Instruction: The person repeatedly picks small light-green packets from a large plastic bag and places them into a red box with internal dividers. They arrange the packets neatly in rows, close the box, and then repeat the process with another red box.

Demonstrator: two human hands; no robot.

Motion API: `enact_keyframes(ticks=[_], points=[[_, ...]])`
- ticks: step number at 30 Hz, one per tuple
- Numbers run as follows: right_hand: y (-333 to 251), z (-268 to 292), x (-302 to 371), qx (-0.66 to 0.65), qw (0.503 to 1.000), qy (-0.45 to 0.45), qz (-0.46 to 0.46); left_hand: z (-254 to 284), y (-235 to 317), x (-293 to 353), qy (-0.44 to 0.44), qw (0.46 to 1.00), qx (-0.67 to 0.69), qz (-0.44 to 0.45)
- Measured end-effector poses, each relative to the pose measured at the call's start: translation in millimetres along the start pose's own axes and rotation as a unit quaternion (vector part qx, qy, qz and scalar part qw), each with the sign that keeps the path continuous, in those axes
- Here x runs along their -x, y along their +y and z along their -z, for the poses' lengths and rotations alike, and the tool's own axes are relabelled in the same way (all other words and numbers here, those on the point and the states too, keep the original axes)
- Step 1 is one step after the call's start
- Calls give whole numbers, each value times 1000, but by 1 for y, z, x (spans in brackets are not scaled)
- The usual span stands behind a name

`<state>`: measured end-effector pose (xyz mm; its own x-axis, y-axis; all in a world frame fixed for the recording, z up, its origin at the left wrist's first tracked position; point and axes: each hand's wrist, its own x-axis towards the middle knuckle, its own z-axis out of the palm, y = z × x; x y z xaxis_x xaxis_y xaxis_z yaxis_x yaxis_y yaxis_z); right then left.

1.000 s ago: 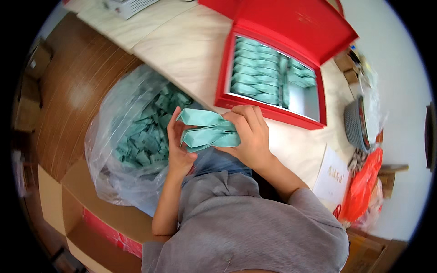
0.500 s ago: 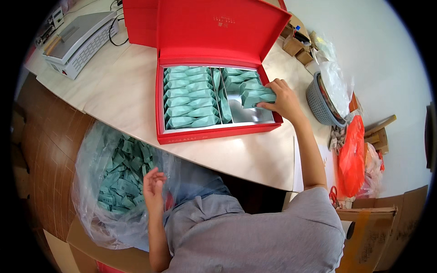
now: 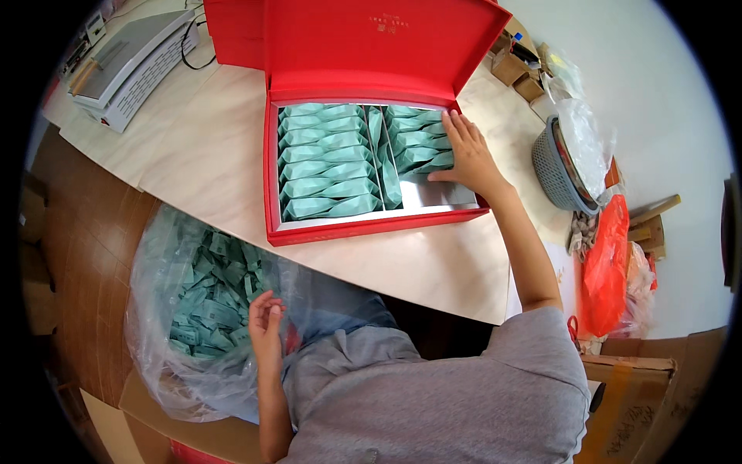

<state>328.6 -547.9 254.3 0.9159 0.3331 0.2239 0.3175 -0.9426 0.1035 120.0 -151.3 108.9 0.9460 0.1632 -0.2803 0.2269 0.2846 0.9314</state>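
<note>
- Mint-green, faceted paper sachets (image 3: pixel 216 309) lie in a loose heap inside a clear, crumpled plastic bag (image 3: pixel 151 348) at eight o'clock, just beside the left fingertips, toward their nine o'clock.
- Left hand (image 3: pixel 267 319), bare, at the bag's three o'clock edge; fingers loosely bent and parted, tips toward twelve.
- Red rectangular lidded box (image 3: pixel 371 230), raised lid toward twelve, on a pale marbled table (image 3: pixel 402 267); its broad left compartment is closely packed with sachets.
- Narrow middle compartment: sachets set lengthwise, running twelve to six.
- Right compartment: sachets fill its twelve o'clock part; silvery floor shows toward six.
- Right hand (image 3: pixel 473 158), at two o'clock, over the box's right wall; thumb and fingers spread apart, sachet ends toward nine o'clock of the palm, between them. Whether they grip, I cannot tell.
- Grey plastic basket (image 3: pixel 550 166), at the right hand's three o'clock.
</note>
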Motion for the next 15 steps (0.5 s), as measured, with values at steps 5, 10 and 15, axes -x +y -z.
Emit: enact_keyframes(ticks=[5,10,15], points=[[-14,43,21,17,995,92,-26,11,-6,-6,21,1000,-13,-7],[-156,63,60,-304,890,339,37,41,-14,-6,100,995,-15,5],[-346,-32,43,-526,818,53,226,98,-42,4,222,974,-34,-12]])
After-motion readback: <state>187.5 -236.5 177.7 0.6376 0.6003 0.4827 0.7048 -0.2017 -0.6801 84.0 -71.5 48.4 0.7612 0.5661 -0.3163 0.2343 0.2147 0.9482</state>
